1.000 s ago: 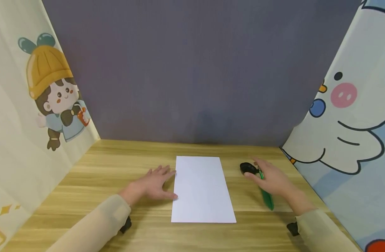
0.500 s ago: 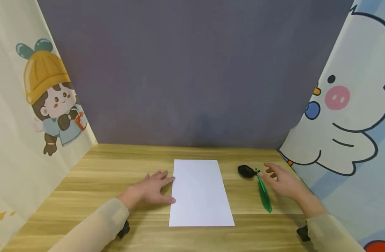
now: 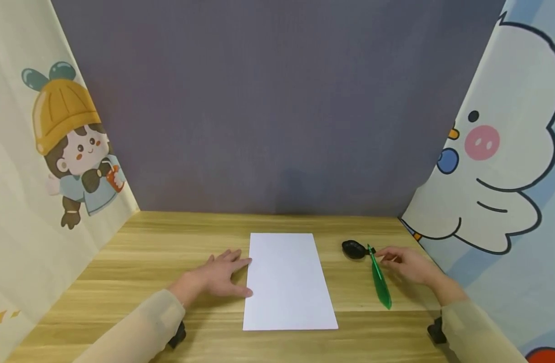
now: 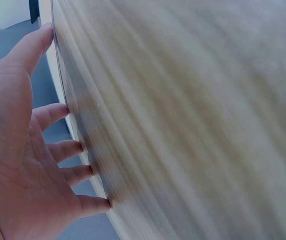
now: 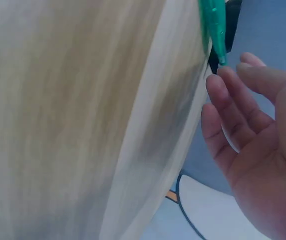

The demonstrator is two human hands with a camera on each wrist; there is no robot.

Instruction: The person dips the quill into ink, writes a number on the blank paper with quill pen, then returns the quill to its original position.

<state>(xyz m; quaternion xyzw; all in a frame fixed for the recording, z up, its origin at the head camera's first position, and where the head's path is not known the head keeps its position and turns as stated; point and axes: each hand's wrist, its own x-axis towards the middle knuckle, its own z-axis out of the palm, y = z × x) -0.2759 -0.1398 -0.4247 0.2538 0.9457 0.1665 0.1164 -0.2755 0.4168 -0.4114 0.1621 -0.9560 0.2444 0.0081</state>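
A white sheet of paper (image 3: 288, 282) lies flat on the wooden table. My left hand (image 3: 217, 275) rests at its left edge with fingers spread; thumb and forefinger tips reach that edge. On the right, a black oval object (image 3: 353, 249) with a short narrow end lies beside a green, feather-shaped pen (image 3: 380, 282), whose thin end crosses the narrow end. Fingers loosely bent, my right hand (image 3: 409, 264) is just right of that crossing. In the right wrist view, the fingertips (image 5: 217, 82) are close to the pen's tip (image 5: 221, 60); whether they touch it is unclear.
Behind the wooden table (image 3: 177, 242) stands a dark grey panel (image 3: 268, 111). Cloths with cartoon prints, a child in a yellow hat (image 3: 68, 116) and a white bird (image 3: 509, 151), hang at left and right. Both wrists wear small black devices.
My right hand has drawn back to the right from over the black object and green pen, then lowered beside them. The left hand stays at the paper's edge. The view has tilted slightly.
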